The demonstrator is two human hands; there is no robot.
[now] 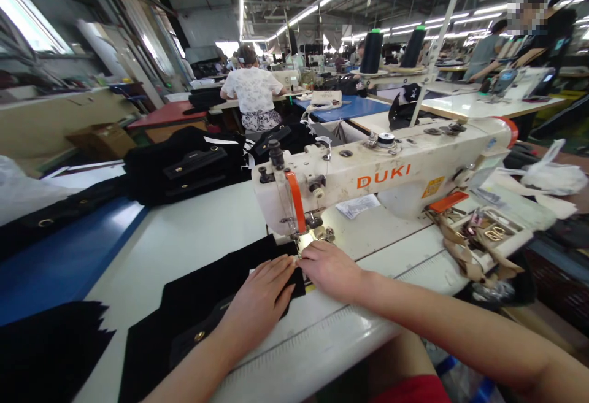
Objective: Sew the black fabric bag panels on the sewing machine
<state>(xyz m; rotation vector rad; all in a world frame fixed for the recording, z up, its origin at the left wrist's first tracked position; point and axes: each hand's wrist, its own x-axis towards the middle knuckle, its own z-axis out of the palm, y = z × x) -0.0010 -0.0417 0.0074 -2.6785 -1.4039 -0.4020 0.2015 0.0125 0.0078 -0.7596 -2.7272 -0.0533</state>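
Note:
A black fabric piece (pixel 207 277) lies on the white sewing table, its right end under the needle area of a white sewing machine (pixel 335 173). My left hand (pixel 264 292) rests on this fabric with its fingers stretched out flat, pointing at the needle. Close beside it, my right hand (pixel 334 271) has its fingers curled together at the fabric's right end, just below the presser foot. Something small and white shows between the fingertips of both hands; what my right fingers pinch is hidden. A brass eyelet (pixel 199 335) shows on the fabric near my left wrist.
Black sewn pieces (pixel 184 164) are heaped behind the table's left part. More black fabric (pixel 50 348) lies at the lower left. A tray (pixel 497 237) with straps and metal rings sits right of the machine. A person in a patterned white shirt (pixel 255 93) sits ahead.

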